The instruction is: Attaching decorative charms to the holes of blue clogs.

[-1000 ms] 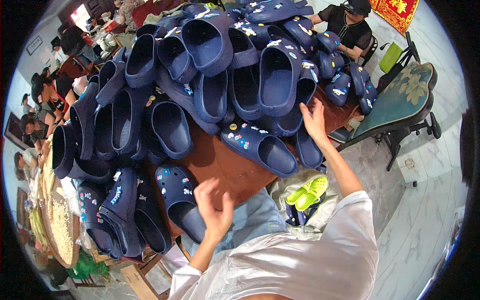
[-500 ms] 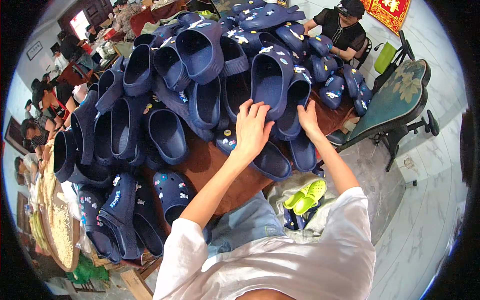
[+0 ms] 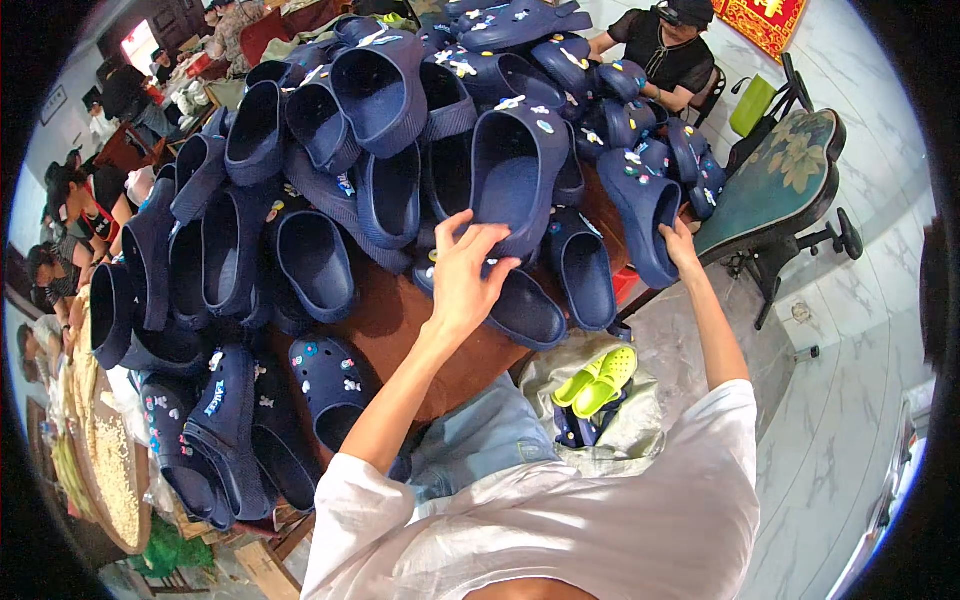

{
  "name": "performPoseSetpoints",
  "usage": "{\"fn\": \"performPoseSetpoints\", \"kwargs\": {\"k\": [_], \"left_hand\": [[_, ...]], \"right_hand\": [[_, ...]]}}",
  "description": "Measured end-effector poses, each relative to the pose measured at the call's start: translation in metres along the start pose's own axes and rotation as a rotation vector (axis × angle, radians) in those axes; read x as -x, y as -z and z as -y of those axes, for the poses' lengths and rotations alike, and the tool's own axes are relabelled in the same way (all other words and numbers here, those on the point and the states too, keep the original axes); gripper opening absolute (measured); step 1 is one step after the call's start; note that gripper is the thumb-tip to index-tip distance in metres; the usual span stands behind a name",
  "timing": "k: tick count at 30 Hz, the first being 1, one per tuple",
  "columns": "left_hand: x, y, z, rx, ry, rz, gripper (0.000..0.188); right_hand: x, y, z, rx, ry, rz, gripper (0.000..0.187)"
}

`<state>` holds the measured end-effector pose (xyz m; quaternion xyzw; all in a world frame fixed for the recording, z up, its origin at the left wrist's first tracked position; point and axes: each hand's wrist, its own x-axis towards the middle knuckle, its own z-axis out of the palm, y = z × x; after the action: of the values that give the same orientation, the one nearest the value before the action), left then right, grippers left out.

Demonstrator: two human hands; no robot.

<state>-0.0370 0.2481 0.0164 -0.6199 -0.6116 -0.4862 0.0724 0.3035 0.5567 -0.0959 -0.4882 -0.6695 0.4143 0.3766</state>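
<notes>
My left hand (image 3: pixel 466 272) is closed on the heel edge of a navy clog (image 3: pixel 508 175), its open side facing me and small charms on its toe. Further right, my right hand (image 3: pixel 682 247) grips the heel side of another navy clog (image 3: pixel 640 205), which is tilted with its toe pointing away. Below and between the hands lie a navy clog (image 3: pixel 586 280) and a second clog (image 3: pixel 527 310) on the brown tabletop (image 3: pixel 400 345). A large heap of similar clogs (image 3: pixel 380 95) rises beyond and to the left, many decorated with charms.
Lime-green clogs (image 3: pixel 602 382) rest on a pale sack (image 3: pixel 645 410) by my knees. At right stands a floral-backed chair (image 3: pixel 775 180). Across the heap a person in black (image 3: pixel 665 50) sits; several people work at far left beside a round tray of pale pieces (image 3: pixel 115 470).
My right hand has moved right, carrying a clog away from the one in my left hand and uncovering the clog below. The whole view has shifted slightly.
</notes>
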Motion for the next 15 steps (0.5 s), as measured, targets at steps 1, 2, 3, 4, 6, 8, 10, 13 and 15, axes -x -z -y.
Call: {"fn": "performPoseSetpoints", "kwargs": {"k": [1,2,3,4,6,8,10,13,15], "left_hand": [[0.006,0.008,-0.003,0.016,-0.002,0.013,0.037],[0.014,0.015,-0.006,0.035,-0.005,0.028,0.037],[0.023,0.022,-0.008,0.051,0.010,0.053,0.038],[0.034,0.030,-0.010,0.066,0.034,0.067,0.038],[0.055,0.050,-0.017,0.029,0.030,0.109,0.038],[0.080,0.063,-0.023,0.030,0.055,0.133,0.037],[0.100,0.071,-0.029,0.009,0.080,0.138,0.034],[0.132,0.075,-0.028,-0.024,0.098,0.112,0.028],[0.153,0.077,-0.031,-0.045,0.127,0.093,0.028]], "right_hand": [[0.001,0.010,-0.010,0.064,-0.012,-0.001,0.037],[0.003,0.019,-0.023,0.069,-0.013,-0.005,0.037],[0.006,0.028,-0.037,0.098,0.064,-0.006,0.038],[0.008,0.029,-0.045,0.123,0.143,0.000,0.038],[0.013,0.023,-0.048,0.120,0.114,0.008,0.039],[0.015,0.018,-0.048,0.401,0.111,0.074,0.043],[0.013,0.006,-0.051,0.435,0.135,0.000,0.043],[-0.006,-0.004,-0.059,0.545,0.091,-0.075,0.045],[-0.013,-0.022,-0.051,0.538,0.026,-0.049,0.046]]}}
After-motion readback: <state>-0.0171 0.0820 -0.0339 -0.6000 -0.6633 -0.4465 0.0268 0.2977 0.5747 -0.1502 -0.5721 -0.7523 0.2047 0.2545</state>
